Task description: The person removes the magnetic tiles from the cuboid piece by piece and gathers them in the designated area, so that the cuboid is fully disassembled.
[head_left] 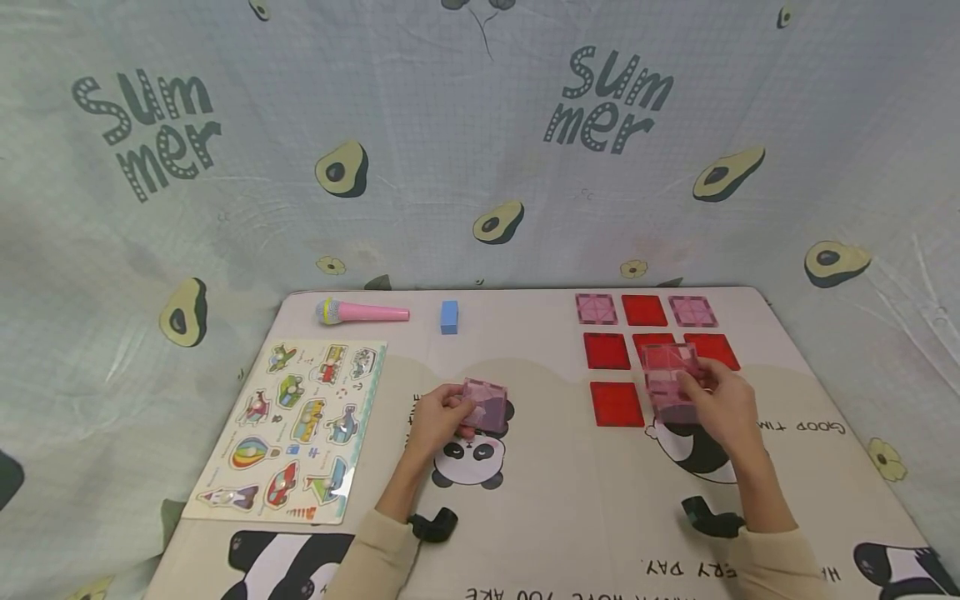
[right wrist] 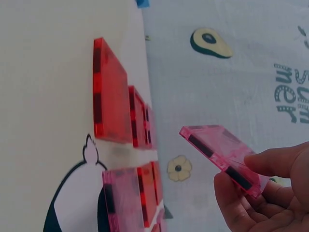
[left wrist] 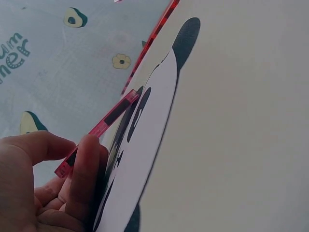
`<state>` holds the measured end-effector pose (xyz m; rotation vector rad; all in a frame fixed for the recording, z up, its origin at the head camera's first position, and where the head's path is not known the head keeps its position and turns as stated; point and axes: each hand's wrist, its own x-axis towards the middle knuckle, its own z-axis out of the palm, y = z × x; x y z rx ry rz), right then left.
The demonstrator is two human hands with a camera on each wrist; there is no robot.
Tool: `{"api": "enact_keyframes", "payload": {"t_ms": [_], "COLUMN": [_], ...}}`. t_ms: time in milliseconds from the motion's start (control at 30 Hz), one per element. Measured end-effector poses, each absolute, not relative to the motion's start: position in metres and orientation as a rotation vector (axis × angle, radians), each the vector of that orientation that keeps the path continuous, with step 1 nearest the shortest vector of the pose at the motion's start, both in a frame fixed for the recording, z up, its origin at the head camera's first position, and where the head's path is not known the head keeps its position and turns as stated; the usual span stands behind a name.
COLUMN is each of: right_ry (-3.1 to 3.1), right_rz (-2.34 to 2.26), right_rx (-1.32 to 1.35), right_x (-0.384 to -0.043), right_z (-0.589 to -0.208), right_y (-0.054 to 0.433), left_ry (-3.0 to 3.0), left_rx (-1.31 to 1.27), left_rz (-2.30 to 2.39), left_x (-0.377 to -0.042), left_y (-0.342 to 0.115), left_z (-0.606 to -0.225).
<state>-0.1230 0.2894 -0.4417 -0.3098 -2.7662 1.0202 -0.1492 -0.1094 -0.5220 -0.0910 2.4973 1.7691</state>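
My left hand (head_left: 441, 417) pinches a translucent pink square tile (head_left: 489, 407) between thumb and fingers, above the printed panda; the left wrist view shows this tile (left wrist: 104, 125) edge-on. Over at the right, my right hand (head_left: 722, 408) pinches another pink tile (head_left: 663, 357) by its edge. That tile (right wrist: 217, 150) is tilted and off the table in the right wrist view. Below it, partly covered, a pink tile (right wrist: 124, 198) lies beside the red ones. A red tile (head_left: 617, 404) lies to its left, and further red and pink tiles (head_left: 596, 309) form rows behind.
A board of vehicle pictures (head_left: 300, 329) lies on the left of the table. Behind it are a pink toy microphone (head_left: 375, 312) and a blue block (head_left: 449, 317). A patterned cloth (head_left: 420, 108) hangs along the table's back edge. Dark devices (head_left: 708, 518) sit near both wrists.
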Motion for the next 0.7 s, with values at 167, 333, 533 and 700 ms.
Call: {"api": "enact_keyframes", "payload": {"t_ms": [167, 333, 533, 700], "right_ry": [-2.749, -2.733, -2.737, -2.72], "right_rz": [1.007, 1.008, 1.034, 1.063], "right_rx": [-0.335, -0.359, -0.466, -0.558], "right_x": [-0.12, -0.119, -0.117, -0.116], "right_z": [-0.443, -0.447, -0.449, -0.452], "right_y": [0.301, 0.315, 0.331, 0.344], "left_ry": [2.484, 2.511, 2.481, 2.432], "left_rx": [-0.091, -0.087, -0.103, -0.112], "left_rz": [1.799, 1.779, 1.81, 1.837], "left_x": [-0.149, -0.148, -0.148, -0.149], "left_y": [-0.109, -0.109, -0.108, -0.108], "left_z": [-0.52, -0.52, -0.52, -0.52]}}
